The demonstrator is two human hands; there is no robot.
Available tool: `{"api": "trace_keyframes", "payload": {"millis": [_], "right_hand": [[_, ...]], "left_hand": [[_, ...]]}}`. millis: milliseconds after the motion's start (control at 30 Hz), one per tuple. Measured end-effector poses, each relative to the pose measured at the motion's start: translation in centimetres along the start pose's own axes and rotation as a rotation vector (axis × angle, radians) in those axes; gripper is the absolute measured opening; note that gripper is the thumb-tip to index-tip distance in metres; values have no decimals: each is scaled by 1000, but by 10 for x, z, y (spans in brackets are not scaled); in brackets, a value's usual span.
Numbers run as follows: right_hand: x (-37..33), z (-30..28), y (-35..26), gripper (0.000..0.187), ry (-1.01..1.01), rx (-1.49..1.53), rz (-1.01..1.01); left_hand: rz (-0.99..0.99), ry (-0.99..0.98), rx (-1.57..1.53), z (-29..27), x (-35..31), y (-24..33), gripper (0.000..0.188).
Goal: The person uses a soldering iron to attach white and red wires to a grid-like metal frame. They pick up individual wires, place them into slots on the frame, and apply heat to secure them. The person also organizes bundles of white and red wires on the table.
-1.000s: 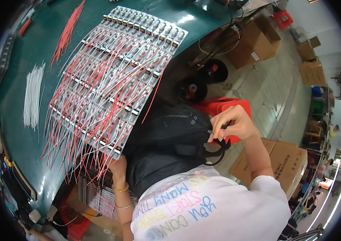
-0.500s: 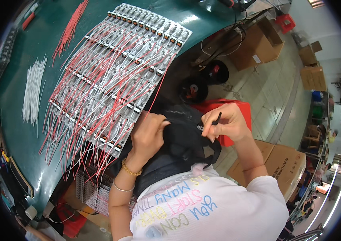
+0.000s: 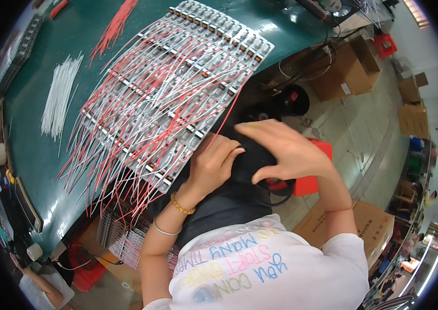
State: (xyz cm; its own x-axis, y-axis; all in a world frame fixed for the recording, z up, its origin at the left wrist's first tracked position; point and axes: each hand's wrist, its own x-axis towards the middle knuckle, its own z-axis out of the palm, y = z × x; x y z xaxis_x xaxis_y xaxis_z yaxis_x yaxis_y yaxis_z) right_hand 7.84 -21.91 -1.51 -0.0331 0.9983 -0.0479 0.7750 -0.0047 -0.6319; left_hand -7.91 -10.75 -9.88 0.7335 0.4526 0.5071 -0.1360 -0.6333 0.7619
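Note:
My left hand lies over my lap beside the near edge of a board of silver units. Its fingers are curled and pinched together, and anything between them is too small or hidden to name. To its right my right hand is raised and slightly blurred, thumb and fingers apart, nothing in it. Under both hands is black cloth across my lap. Many red and white wires trail from the board over its near side; one red wire hangs toward my left hand.
On the green table lie a bundle of white wires and a bundle of red wires. Cardboard boxes and a red bin stand on the floor to the right. A person's arm shows at lower left.
My right hand has opened and shifted up; the small black piece with a metal end that it held is out of sight. The view has shifted, so the board sits further right.

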Motion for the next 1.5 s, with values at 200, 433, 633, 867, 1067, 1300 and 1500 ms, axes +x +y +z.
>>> {"api": "trace_keyframes", "payload": {"millis": [200,433,633,867,1067,1300,1500], "right_hand": [[52,55,26,48,-125,-284,-73],[50,47,68,16,-32,112,88],[-35,12,88,18,181,484,524],[-136,-9,113,16,588,204,724],[-186,-16,94,15,832,192,808],[-217,-3,50,16,601,393,959],[-219,8,33,24,309,289,985]], "left_hand": [[-209,144,295,-26,-37,20,19],[-445,196,382,-68,-105,26,8],[-990,578,219,-73,-192,36,12],[-792,696,362,-44,-401,-23,21],[-1064,651,234,-59,-278,11,21],[-1001,594,21,-72,-203,20,22],[-898,581,-142,-85,-151,14,23]]}}
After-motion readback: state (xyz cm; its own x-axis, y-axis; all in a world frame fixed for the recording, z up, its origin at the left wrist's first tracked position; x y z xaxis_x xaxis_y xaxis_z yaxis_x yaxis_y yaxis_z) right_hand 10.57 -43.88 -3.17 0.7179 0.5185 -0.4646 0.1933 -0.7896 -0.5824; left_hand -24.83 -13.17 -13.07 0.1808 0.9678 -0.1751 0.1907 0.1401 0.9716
